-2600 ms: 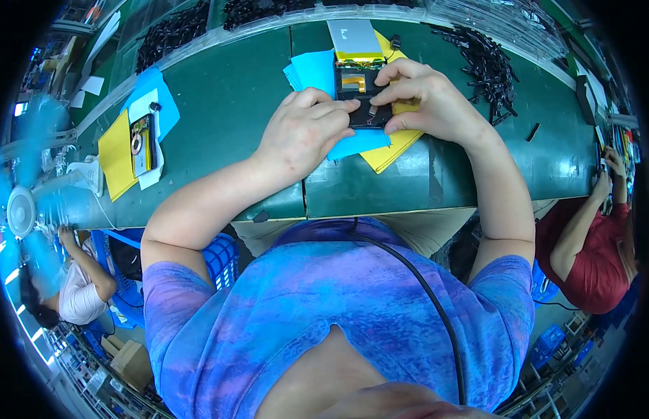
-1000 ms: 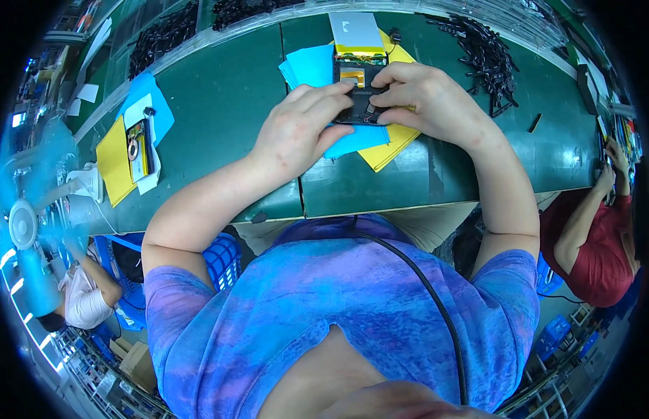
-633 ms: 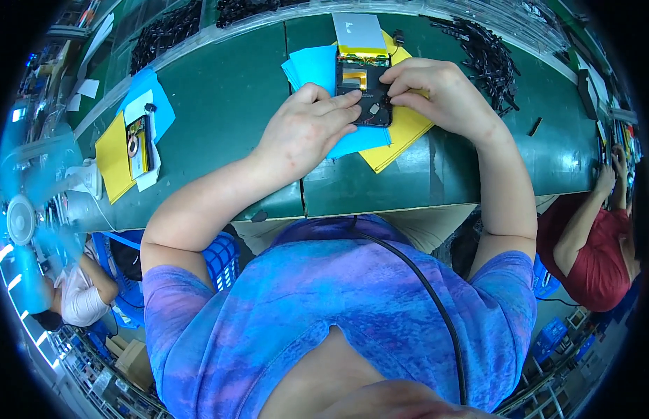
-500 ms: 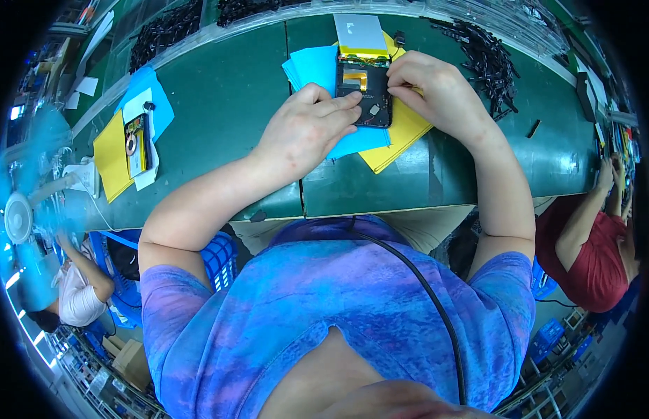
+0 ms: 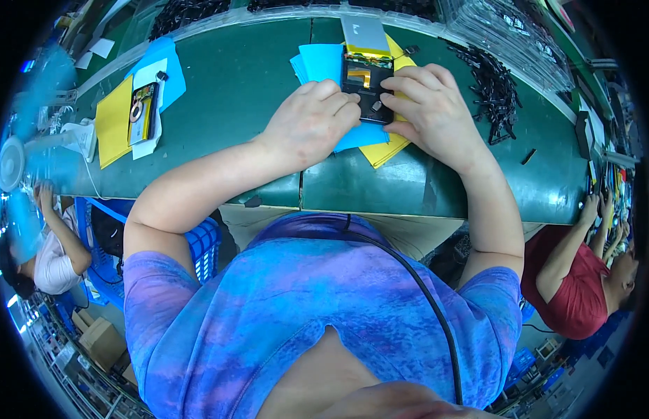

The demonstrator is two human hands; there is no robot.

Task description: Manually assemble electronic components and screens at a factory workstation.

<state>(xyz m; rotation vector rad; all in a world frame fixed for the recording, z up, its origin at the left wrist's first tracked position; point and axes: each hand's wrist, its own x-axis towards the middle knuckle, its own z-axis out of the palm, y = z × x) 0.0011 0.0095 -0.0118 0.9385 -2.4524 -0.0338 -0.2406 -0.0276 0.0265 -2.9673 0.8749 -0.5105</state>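
A black electronic device housing (image 5: 367, 94) lies on the green bench between my hands, an orange flex strip (image 5: 359, 77) on its face. At its far end rests a flat silver battery pack (image 5: 366, 36) with yellow tape along the near edge. My left hand (image 5: 312, 120) has its fingers curled against the housing's left edge. Along the right edge, the fingers of my right hand (image 5: 431, 110) grip the housing, thumb near the lower corner. Blue sheets (image 5: 320, 63) and yellow sheets (image 5: 377, 154) lie underneath. The fingertips' undersides are hidden.
At left, a second device (image 5: 143, 115) lies on yellow and blue sheets beside a small fan (image 5: 13, 163). A heap of black parts (image 5: 493, 94) sits at right, near a small loose strip (image 5: 529, 156). Clear trays (image 5: 509, 38) line the back. Co-workers sit at both sides.
My right hand has gone from a pinch by the housing's upper right edge to fingers laid along its right side. My left hand stays at the left edge. The whole view has shifted slightly.
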